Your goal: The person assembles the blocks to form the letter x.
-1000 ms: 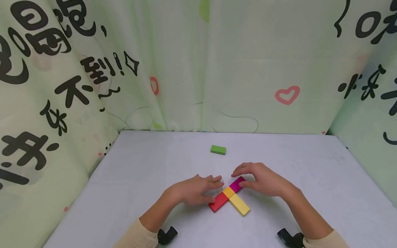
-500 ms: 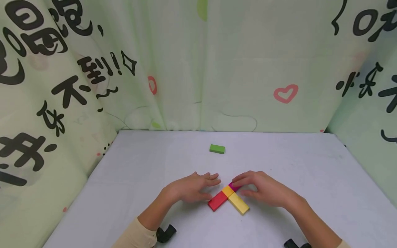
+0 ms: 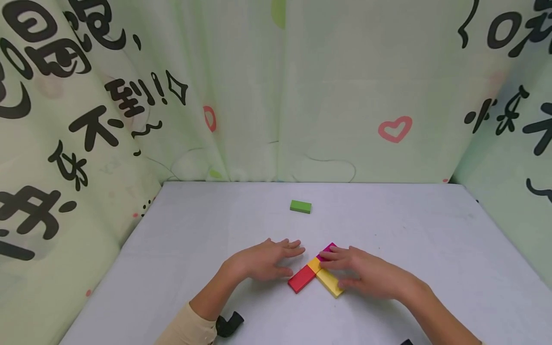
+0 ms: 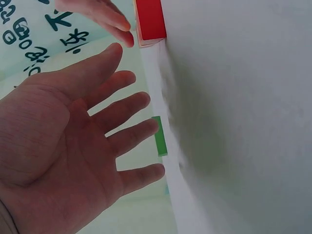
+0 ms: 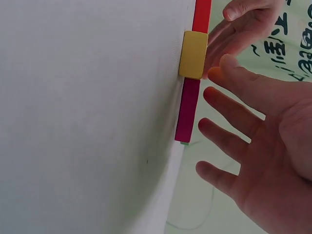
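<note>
Head view: blocks (image 3: 316,273) lie mid-surface, joined in a T. Left hand (image 3: 263,261) hovers beside the red block (image 3: 302,279), fingers spread; right hand (image 3: 366,275) lies flat over the yellow block (image 3: 329,282). They look light, stiff, smooth; best pinched by the long edges.

on the table (image 3: 181,249) a cluster of blocks (image 3: 308,276) lies between the left hand (image 3: 263,261) on its left and the right hand (image 3: 366,275) on its right, a lone block (image 3: 300,206) lying behind them.

Four blocks: one red block (image 3: 302,278); one yellow block (image 3: 328,281); one magenta block (image 3: 327,249); one green block (image 3: 300,206).
</note>
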Demonstrator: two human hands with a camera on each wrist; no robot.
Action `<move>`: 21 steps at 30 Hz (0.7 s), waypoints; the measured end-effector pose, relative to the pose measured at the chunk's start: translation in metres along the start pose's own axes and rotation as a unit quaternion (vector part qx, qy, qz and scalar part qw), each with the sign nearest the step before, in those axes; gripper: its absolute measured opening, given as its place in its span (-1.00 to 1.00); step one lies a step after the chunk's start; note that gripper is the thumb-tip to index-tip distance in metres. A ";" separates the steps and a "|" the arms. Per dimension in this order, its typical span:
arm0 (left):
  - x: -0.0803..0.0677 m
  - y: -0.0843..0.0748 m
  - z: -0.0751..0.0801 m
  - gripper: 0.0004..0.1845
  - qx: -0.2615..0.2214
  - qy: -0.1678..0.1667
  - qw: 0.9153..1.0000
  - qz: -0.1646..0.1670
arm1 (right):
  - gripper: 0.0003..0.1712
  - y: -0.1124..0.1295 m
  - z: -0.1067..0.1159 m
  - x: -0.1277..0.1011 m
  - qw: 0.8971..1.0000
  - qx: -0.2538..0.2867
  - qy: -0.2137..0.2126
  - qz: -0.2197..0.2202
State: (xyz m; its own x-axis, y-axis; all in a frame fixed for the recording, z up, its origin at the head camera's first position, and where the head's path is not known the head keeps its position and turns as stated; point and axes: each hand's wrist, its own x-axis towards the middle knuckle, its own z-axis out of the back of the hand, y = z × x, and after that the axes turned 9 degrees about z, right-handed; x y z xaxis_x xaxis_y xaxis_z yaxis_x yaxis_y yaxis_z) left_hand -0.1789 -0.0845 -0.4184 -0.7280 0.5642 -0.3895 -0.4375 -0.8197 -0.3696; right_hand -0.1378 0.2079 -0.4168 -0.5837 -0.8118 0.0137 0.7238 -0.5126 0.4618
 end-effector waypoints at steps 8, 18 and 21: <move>-0.001 -0.001 0.000 -0.29 0.002 -0.003 1.000 0.012 | -0.34 0.002 -0.003 -0.001 1.000 -0.020 0.005 0.000; 0.000 0.000 -0.001 -0.28 0.008 0.001 1.000 0.016 | -0.35 0.002 -0.006 -0.001 0.999 -0.024 0.015 -0.016; 0.000 0.000 0.000 -0.28 0.011 0.001 1.000 0.015 | -0.35 0.002 -0.007 -0.001 0.999 -0.032 0.016 -0.016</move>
State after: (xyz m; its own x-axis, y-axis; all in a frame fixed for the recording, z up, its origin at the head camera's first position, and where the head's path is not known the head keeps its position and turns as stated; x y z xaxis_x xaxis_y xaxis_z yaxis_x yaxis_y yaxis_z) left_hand -0.1790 -0.0848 -0.4184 -0.7404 0.5388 -0.4018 -0.4261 -0.8386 -0.3394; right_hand -0.1336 0.2063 -0.4219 -0.5957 -0.8027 -0.0284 0.7280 -0.5544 0.4033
